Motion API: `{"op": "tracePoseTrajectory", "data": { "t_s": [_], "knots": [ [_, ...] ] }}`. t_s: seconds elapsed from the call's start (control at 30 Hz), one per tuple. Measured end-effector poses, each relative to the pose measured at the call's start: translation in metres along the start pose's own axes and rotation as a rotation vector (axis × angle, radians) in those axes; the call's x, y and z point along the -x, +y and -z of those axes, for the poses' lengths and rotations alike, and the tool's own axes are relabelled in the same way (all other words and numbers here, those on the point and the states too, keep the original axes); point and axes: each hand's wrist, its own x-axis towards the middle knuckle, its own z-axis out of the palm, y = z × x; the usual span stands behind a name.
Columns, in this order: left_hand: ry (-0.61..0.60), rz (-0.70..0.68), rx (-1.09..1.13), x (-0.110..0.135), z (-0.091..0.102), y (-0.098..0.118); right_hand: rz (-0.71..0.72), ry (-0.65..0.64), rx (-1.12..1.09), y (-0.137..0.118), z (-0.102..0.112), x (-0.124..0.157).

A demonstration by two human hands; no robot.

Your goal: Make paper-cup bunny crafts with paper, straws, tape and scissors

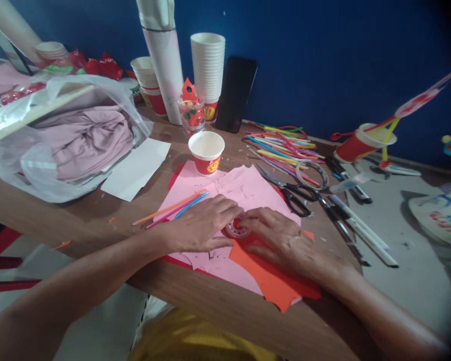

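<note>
At the near side of the tabletop [97,215], a cut piece of orange paper [278,281] was laid at about 5 o'clock from a small round see-through disc [236,228]; the disc's exact kind could not be made out. The disc was set between the two hands, over a layered pile of red and pink paper [244,188]. The left hand [206,220] was spread palm down at 9 o'clock, its fingers extended and nothing visibly gripped. The right hand [285,238] was held at 3 to 4 o'clock, its fingers loosely curved to the rim; whether the disc was pinched or merely touched could not be told.

For such steadying, light pressure from opposite sides seemed best, with the fingertips kept low and the layers beneath held flat, since a smooth round piece might easily be made to skid on loose sheets.

Farther off, coloured pencils [186,203] were laid at 10 o'clock, and black-handled scissors [291,189] at 2, with a tape roll [299,174] just beyond them. A paper cup [206,155] was stood upright at 11 o'clock. Farthest, towards 12, stacked cups [208,65] and a dark phone [236,95] were set by the wall.
</note>
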Motion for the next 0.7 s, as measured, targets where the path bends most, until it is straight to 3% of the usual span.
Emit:
{"op": "tracePoseTrajectory", "data": {
  "t_s": [0.6, 0.7],
  "knots": [
    [0.014, -0.004, -0.008, 0.0004, 0.0, -0.0003, 0.027, 0.015, 0.034, -0.004, 0.0051, -0.0022],
    [0.059, -0.012, 0.02, 0.0015, 0.0052, -0.0006, 0.022, 0.022, 0.029, -0.0027, 0.0026, -0.0014]
  ]
}}
